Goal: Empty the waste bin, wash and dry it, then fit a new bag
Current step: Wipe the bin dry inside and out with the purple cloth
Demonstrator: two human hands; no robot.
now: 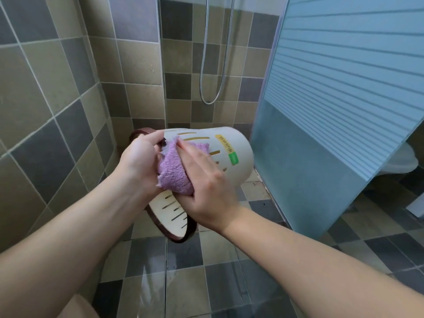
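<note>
Bin (231, 154), cream with slotted sides and a brown rim, lies tipped sideways in the air before us; our left hand (140, 161) grips its rim, our right hand (206, 187) presses a purple cloth (174, 168) against its side, thumb curled under.

The waste bin (231, 152) was up off the floor, held in mid-air and tipped on its side, its closed base pointing up and to the right, its open mouth down and to the left. It was a cream-white plastic bin, round, with rows of narrow vertical slots cut through the wall and a dark brown band running around the rim. A yellow label and a small green one sat on the wall near the base. No bag was in it. A lilac terry cloth (173, 171) lay bunched against the bin's outer wall, midway along its length, covering some of the slots.
</note>
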